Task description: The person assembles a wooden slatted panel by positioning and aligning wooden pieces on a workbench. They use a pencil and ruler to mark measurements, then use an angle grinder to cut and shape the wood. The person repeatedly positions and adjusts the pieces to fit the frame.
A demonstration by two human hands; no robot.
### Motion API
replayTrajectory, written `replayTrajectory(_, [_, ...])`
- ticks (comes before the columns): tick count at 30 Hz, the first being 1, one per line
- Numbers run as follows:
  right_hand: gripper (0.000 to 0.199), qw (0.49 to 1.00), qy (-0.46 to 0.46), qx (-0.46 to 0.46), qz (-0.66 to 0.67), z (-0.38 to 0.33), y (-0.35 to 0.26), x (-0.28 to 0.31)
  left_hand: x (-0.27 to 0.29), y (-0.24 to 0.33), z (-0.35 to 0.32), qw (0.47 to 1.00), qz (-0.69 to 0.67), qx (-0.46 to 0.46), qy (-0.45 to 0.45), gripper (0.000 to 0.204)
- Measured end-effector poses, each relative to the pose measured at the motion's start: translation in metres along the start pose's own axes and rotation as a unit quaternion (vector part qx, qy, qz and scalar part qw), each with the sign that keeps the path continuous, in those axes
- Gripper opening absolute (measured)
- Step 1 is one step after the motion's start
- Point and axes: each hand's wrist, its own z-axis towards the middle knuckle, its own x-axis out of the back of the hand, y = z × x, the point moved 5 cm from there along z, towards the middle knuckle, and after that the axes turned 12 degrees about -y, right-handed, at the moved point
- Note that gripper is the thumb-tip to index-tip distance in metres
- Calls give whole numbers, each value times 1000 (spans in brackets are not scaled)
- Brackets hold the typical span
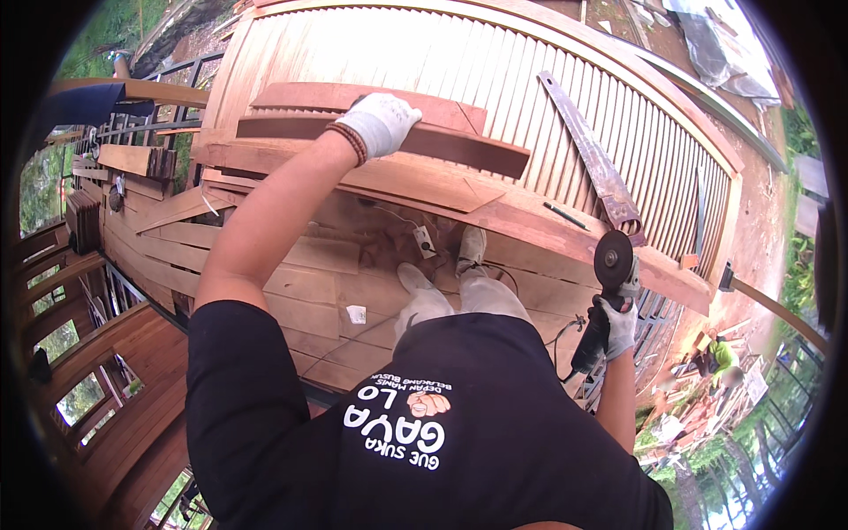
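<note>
Reaching far forward, the left hand [380,122] in a white glove lay flat with its fingers spread loosely on a dark wooden plank [459,148]. It pressed down on the plank and did not wrap around it. The plank lay across a stack of reddish boards [415,181], and a lighter board [309,95] lay just behind it. A beaded band [347,141] sat on the wrist.

The right hand [617,325], also in a white glove, was closed tight around the black handle of an angle grinder [608,287]. The grinder hung low by the person's right side, well apart from the plank. Its round disc [613,260] pointed up, near the edge of the wooden bench [671,274].

A long rusty metal ruler [590,155] lay tilted on a big slatted wooden panel [495,62]. A pencil [565,215] lay near it on the bench. The person's two feet [442,274] stood on floor planks [300,300] below. A small white box [425,240] with a cord lay by the feet.
</note>
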Motion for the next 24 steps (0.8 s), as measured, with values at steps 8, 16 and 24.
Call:
replayTrajectory(8, [31, 992, -99, -12, -77, 28, -2, -36, -91, 28, 42, 999, -22, -28, -32, 26])
replayTrajectory(16, [39, 962, -161, 13, -222, 33, -33, -77, -115, 37, 15, 963, -190, 42, 188, 39])
replayTrajectory(24, [43, 930, -210, 0, -303, 66, -35, -129, -142, 71, 41, 910, -280, 160, 261, 60])
